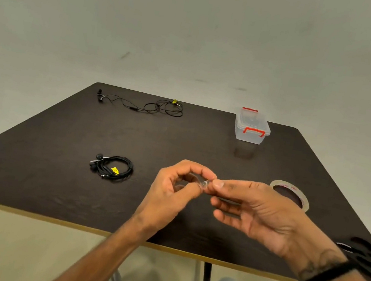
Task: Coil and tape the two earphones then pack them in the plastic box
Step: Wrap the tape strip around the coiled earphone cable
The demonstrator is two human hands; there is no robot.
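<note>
A coiled black earphone with a yellow tag lies on the dark table, left of my hands. A second black earphone lies spread out and uncoiled at the far left edge. The clear plastic box with red latches stands shut at the far right. My left hand and my right hand meet above the table's middle, both pinching a small piece of clear tape between thumb and fingertips. The tape roll lies flat just behind my right hand.
The dark table has a pale front edge near my knees. Black scissors lie at the right edge beside my right wrist, which wears a black band. A plain wall stands behind the table.
</note>
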